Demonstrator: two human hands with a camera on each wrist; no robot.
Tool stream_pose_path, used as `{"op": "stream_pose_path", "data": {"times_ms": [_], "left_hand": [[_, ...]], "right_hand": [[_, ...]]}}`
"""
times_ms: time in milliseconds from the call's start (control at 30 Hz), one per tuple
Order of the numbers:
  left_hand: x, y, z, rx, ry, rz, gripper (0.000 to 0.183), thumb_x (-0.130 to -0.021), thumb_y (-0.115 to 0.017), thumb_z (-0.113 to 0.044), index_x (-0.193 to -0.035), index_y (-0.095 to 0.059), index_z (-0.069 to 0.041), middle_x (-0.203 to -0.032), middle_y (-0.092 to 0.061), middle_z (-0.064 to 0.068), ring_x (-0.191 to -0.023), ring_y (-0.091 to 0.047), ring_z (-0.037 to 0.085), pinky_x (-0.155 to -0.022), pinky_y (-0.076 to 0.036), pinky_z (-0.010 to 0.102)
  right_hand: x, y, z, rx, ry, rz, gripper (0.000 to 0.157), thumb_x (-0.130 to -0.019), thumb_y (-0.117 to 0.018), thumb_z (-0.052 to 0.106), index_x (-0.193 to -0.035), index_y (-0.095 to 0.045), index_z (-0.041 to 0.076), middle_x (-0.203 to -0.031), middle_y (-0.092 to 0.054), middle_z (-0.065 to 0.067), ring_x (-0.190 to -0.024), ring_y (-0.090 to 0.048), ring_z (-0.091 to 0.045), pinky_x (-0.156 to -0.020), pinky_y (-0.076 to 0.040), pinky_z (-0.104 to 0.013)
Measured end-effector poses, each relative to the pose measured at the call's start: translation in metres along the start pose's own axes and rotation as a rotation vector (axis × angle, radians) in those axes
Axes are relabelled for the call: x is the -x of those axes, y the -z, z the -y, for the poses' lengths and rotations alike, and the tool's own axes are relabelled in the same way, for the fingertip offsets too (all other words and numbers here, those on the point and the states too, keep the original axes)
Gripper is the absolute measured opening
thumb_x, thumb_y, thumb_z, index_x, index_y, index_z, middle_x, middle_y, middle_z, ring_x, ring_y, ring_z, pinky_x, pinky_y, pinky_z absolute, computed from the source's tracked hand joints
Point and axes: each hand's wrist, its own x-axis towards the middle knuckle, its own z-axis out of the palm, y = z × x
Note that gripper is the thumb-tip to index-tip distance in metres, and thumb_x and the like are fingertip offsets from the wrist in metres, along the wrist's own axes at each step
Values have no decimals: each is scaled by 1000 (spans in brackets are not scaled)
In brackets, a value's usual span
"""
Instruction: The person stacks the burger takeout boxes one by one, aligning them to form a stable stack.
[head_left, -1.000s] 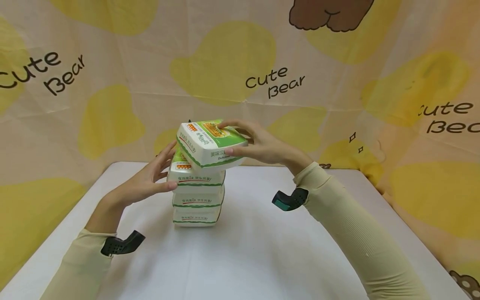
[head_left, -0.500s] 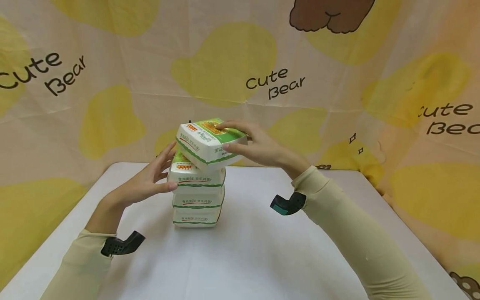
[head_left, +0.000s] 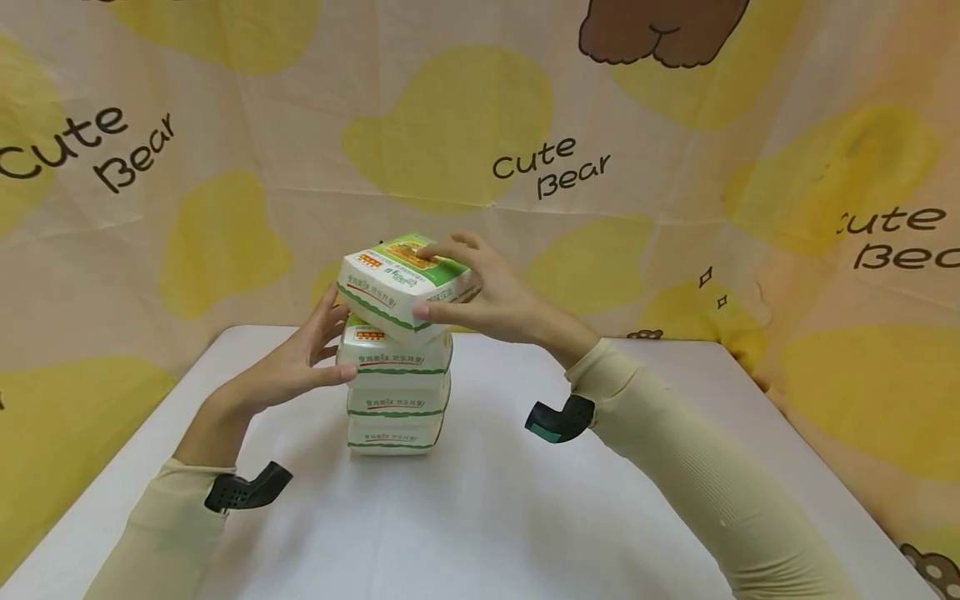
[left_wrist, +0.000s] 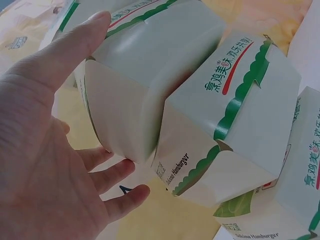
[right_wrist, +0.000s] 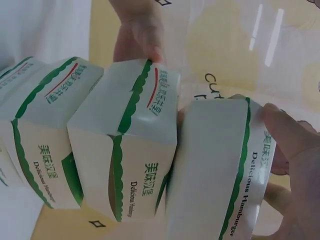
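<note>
In the head view, three white and green hamburger boxes stand stacked on the table, the uppermost stacked box being nearest my left hand. That hand lies at the left end of this box, thumb at its front and the other fingers spread loosely toward its far side. My right hand grips another hamburger box above the stack, thumb on the front and fingers over the lid. This box is turned and tilted. In the right wrist view, the gripped box lies close against the stacked one; contact cannot be told for certain.
A white table bears the stack left of its middle. Behind it hangs a beige and yellow cloth printed with words. A lower box forms the base of the stack. Dark devices sit at both wrists.
My right hand has moved left with the gripped hamburger box, bringing it further over the stack. My left hand and the stacked boxes look almost unmoved.
</note>
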Motion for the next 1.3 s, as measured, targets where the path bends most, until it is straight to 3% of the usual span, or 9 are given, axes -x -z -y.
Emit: {"op": "stream_pose_path", "data": {"times_ms": [200,333,533,733,833,933,1000,1300], "left_hand": [[-3,0,2,21,-26,2,106,-89,-70,-11,-159,3,-44,-164,-25,2,-149,-28,35,-114,-31,61],[-3,0,4,17,-28,4,103,-89,-68,-8,-160,-2,-42,-161,-27,-5,-144,-36,31,-112,-35,56],[-1,-1,4,1,-21,9,95,-90,-68,-10,-160,-10,-38,-158,-33,-4,-141,-39,20,-114,-32,62],[1,0,3,-30,-23,21,79,-93,-66,-7,-158,-25,-23,-150,-42,-4,-135,-43,4,-112,-37,42],[1,0,2,-32,-17,22,76,-93,-66,-7,-157,-27,-20,-149,-43,-6,-134,-43,2,-113,-35,46],[1,-1,1,-31,-15,23,76,-93,-67,-7,-157,-27,-20,-149,-43,-6,-134,-43,1,-114,-31,57],[1,-1,1,-38,-16,24,76,-93,-66,-7,-157,-28,-21,-150,-43,-6,-135,-42,1,-114,-31,57],[2,-1,-1,-32,-16,22,73,-94,-66,-8,-155,-30,-21,-149,-44,-6,-134,-45,1,-114,-29,64]], "right_hand": [[1,-1,2,9,-34,86,74,-90,-71,47,-155,-36,44,-171,-2,-9,-155,-13,-42,-115,-30,-69],[1,-3,3,-24,-35,124,77,-89,-70,47,-156,-32,45,-171,7,-8,-157,-4,-43,-115,-24,-73],[-1,-5,1,-59,7,106,77,-87,-74,41,-154,-36,37,-171,5,-6,-157,-4,-40,-116,-24,-72],[0,-3,-3,-79,53,110,74,-87,-75,39,-152,-40,36,-170,-1,-3,-154,-14,-37,-114,-33,-66],[2,-1,-5,-98,72,126,73,-88,-74,37,-152,-40,36,-168,-5,-3,-152,-18,-34,-114,-36,-59],[4,2,-5,-118,89,139,71,-88,-74,36,-152,-42,35,-168,-8,-3,-151,-20,-32,-113,-37,-56],[5,3,-6,-119,101,147,70,-89,-72,36,-152,-42,35,-168,-8,-3,-150,-21,-31,-112,-38,-56],[-2,5,-9,-99,109,179,69,-91,-65,38,-155,-39,34,-170,-4,-2,-157,-8,-33,-117,-28,-66]]}}
